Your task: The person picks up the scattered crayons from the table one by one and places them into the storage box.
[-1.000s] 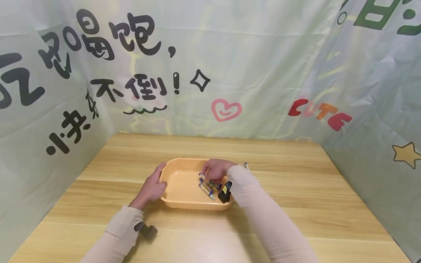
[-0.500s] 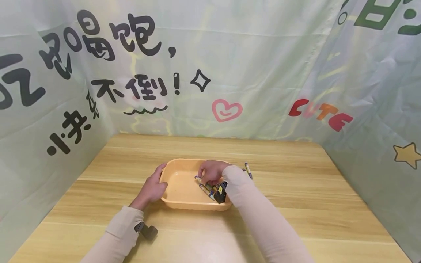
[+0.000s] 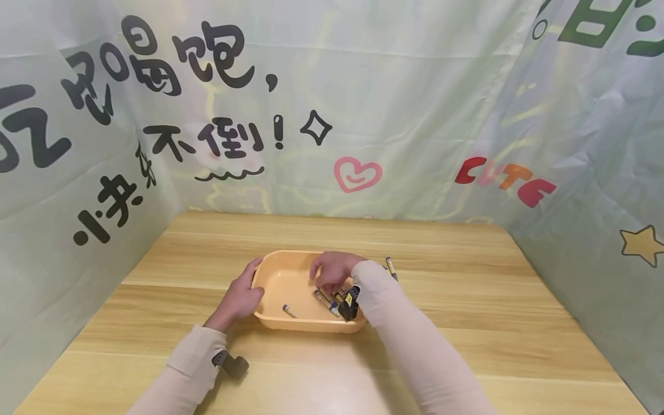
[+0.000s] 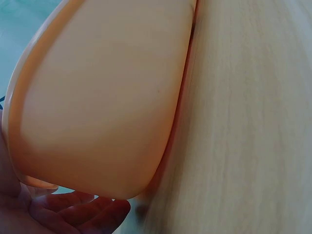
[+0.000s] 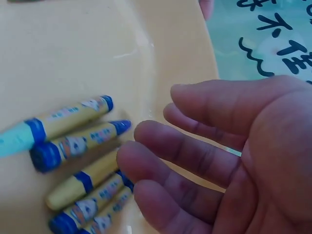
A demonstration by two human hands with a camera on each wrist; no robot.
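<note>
An orange-yellow plastic basin (image 3: 311,325) stands on the wooden table. At its left end, my left hand (image 3: 244,295) grips the rim, thumb on top; its other fingers (image 4: 105,214) lie under the basin's end in the left wrist view. Over the right half of the basin hangs my right hand (image 3: 334,270), fingers loosely bent and apart, with nothing held. Beside its fingertips several crayons lie in a bunch, among them a mint-green crayon (image 5: 53,124) and a dark blue crayon (image 5: 87,140). One more crayon (image 3: 289,311) lies alone near the basin's front left.
Outside the basin, beyond its right end, a crayon (image 3: 391,268) lies on the table (image 3: 467,300), another partly hidden beside it. Printed cloth (image 3: 415,115) hangs behind and along both sides of the table. A small dark camera (image 3: 350,304) on my right wrist covers part of the bunch.
A crayon at my right fingertips half a second ago now lies apart at the basin's front left. Earlier my right hand shifted slightly left. My left hand stayed on the rim.
</note>
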